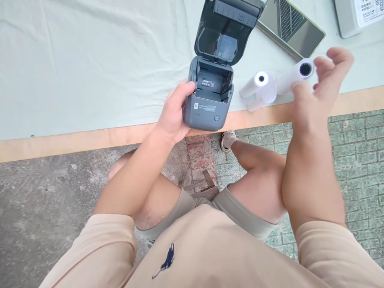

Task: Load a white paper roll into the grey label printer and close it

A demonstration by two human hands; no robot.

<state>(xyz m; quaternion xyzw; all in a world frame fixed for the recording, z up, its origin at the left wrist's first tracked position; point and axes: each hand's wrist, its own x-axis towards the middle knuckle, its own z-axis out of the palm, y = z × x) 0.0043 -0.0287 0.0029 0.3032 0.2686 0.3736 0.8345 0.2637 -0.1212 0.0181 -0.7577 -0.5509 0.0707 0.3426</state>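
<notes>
My left hand [175, 110] is wrapped round the left side of a dark grey label printer [207, 114], thumb along its upper edge. The printer is tilted towards me at the table's front edge. Its lid [225, 32] stands raised, and no roll shows in the compartment. My right hand [322, 86] has its fingers apart, slightly blurred, beside a white paper roll [289, 80] with a black core. The thumb overlaps that roll's near side; whether it touches I cannot tell. Left of it lies a thinner white roll [251, 86], a loose curl of paper at its side.
A smartphone [300, 34] with a shiny dark face lies behind the rolls. At the far right corner is a white box [349, 20] with a printed label. A pale cloth [90, 68] covers the table, whose wooden edge [75, 142] runs above my knees.
</notes>
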